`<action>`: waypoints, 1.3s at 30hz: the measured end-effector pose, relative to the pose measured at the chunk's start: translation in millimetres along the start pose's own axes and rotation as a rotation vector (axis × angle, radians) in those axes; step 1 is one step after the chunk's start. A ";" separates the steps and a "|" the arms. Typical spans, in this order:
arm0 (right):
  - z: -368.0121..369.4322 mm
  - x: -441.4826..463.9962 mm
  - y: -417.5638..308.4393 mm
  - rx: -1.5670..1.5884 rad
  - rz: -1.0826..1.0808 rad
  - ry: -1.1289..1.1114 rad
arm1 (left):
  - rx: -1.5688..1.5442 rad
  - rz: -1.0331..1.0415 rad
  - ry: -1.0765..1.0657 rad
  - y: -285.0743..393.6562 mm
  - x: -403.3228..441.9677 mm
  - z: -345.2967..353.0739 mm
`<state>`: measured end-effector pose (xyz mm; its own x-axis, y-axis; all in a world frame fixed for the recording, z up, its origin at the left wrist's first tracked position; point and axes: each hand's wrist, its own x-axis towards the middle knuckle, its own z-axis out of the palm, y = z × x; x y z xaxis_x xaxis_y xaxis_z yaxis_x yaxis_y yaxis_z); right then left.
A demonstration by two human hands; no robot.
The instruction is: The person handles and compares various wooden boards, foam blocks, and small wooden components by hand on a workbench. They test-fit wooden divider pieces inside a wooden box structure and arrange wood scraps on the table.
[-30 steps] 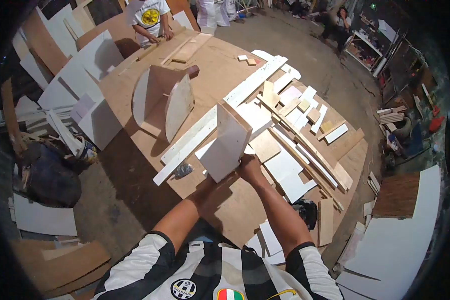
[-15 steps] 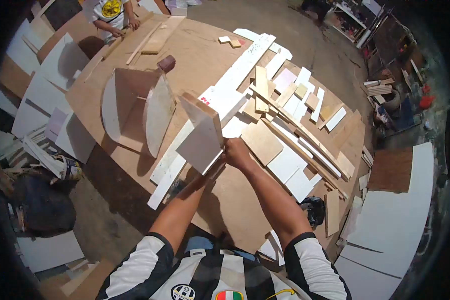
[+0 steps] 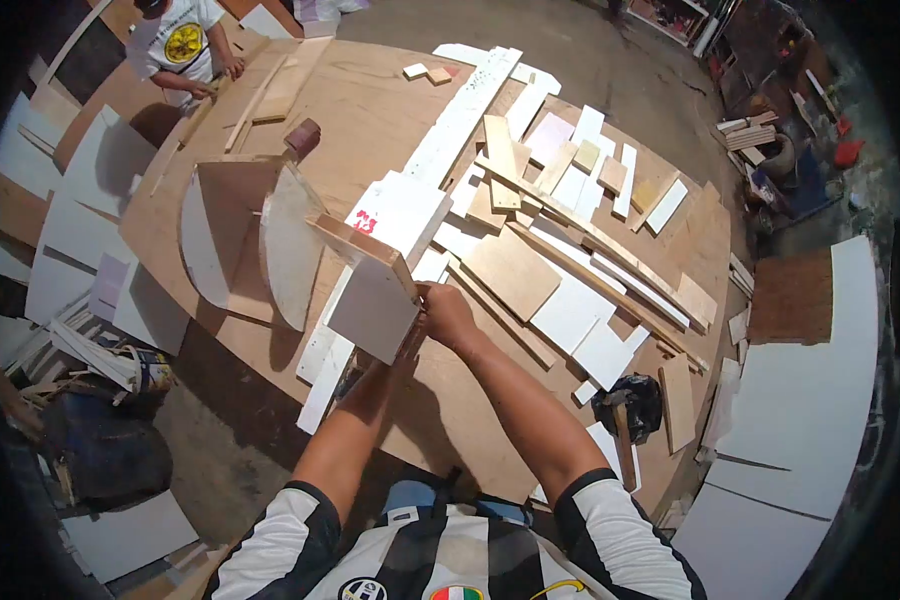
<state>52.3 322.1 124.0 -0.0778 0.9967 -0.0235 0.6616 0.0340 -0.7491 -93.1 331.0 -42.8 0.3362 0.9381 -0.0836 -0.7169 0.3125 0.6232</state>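
Note:
A small white-faced wooden panel piece [image 3: 372, 312] with a bare wood edge strip is held up above the table. My right hand [image 3: 444, 314] is closed on its right edge. My left hand [image 3: 404, 346] is mostly behind the piece's lower right corner, its fingers hidden. Behind the piece, a white block with red writing [image 3: 398, 208] lies on long white boards [image 3: 475, 110]. To the left stands a curved-sided wooden assembly [image 3: 290, 250]. A square plywood piece [image 3: 513, 272] lies to the right of my hands.
The big plywood table [image 3: 370, 90] carries many wood strips [image 3: 595, 235], a hammer [image 3: 624, 430] and a black plastic bag [image 3: 642, 405]. Another person [image 3: 185, 50] works at the far left corner. Large white panels [image 3: 785, 400] lean at the right.
The view has shifted and turned. Both hands have moved left with the held piece, which has turned so its white face shows more squarely. The hammer has come into view beside the bag.

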 end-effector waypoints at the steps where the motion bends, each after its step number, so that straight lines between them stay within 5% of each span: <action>1: 6.3 -4.2 3.7 0.098 -0.020 0.078 | -0.127 0.018 -0.027 -2.6 -0.7 -0.6; 6: 16.4 -22.1 12.5 0.233 -0.058 0.176 | 0.381 0.003 0.054 -0.2 -8.2 -14.1; 13: 5.4 -68.7 29.2 0.162 0.019 0.184 | 0.945 -0.272 -0.230 -32.9 3.3 -74.2; 14: 5.4 -80.7 36.5 0.133 0.001 0.217 | 1.171 -0.146 -0.005 -49.4 -16.7 -74.3; 16: 1.3 -114.3 48.5 0.127 0.035 0.251 | 1.545 -0.019 0.557 -34.0 -69.1 41.9; 17: -3.0 -131.6 55.4 0.120 0.055 0.283 | 1.393 0.110 0.451 -24.7 -92.7 106.5; 22: -18.1 -245.6 96.9 0.102 0.212 0.337 | 1.282 -0.082 0.246 -123.4 -181.6 122.3; 26: -25.5 -334.7 141.5 0.011 0.304 0.407 | 1.284 -0.278 0.055 -178.6 -240.8 150.2; 28: -33.4 -386.3 163.4 -0.036 0.415 0.409 | 1.204 -0.543 -0.017 -195.8 -261.1 161.7; 29: -35.9 -411.4 173.3 -0.086 0.476 0.412 | 1.196 -0.318 -0.057 -222.4 -277.9 143.0; 33: -39.0 -509.1 201.1 -0.237 0.598 0.310 | 1.185 -0.519 -0.109 -228.2 -293.4 177.7; 39: -42.4 -548.7 204.1 -0.356 0.484 0.254 | 1.407 -0.350 0.034 -239.7 -298.1 183.9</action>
<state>261.6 -214.7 12.0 0.4409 0.8904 -0.1131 0.7877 -0.4443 -0.4268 90.8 -51.0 -24.3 0.3367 0.8550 -0.3946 0.5856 0.1380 0.7988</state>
